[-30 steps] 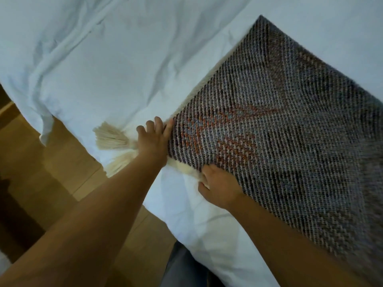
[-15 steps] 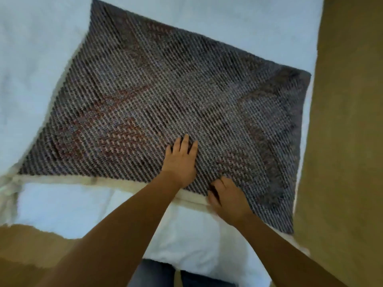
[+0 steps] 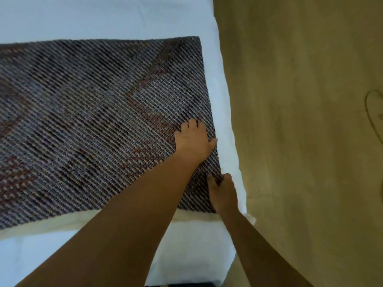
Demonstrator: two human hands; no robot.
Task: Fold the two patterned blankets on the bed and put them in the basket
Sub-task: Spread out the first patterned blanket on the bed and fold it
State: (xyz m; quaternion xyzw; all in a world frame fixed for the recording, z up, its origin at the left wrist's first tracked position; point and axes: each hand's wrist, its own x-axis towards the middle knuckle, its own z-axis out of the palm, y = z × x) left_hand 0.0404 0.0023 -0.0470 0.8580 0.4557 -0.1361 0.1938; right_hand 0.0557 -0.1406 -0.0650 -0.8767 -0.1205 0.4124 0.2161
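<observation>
Woven blanket (image 3: 93,125) now lies flat on the bed (image 3: 103,15). Both hands have slid to its right edge: left hand (image 3: 192,141) spread flat, right hand (image 3: 222,193) pinching the corner, ready to fold.

Free room: bare white bed (image 3: 107,15) beyond the blanket (image 3: 93,121) and a narrow strip along its right edge; open floor (image 3: 300,121) to the right. Obstacles: left hand (image 3: 193,141) w/ forearm over blanket's near-right corner; right hand (image 3: 222,192) at bed edge.

The dark woven patterned blanket (image 3: 93,121), red-brown motifs and cream near edge, lies flat on the white bed (image 3: 103,15), near its right edge.
</observation>
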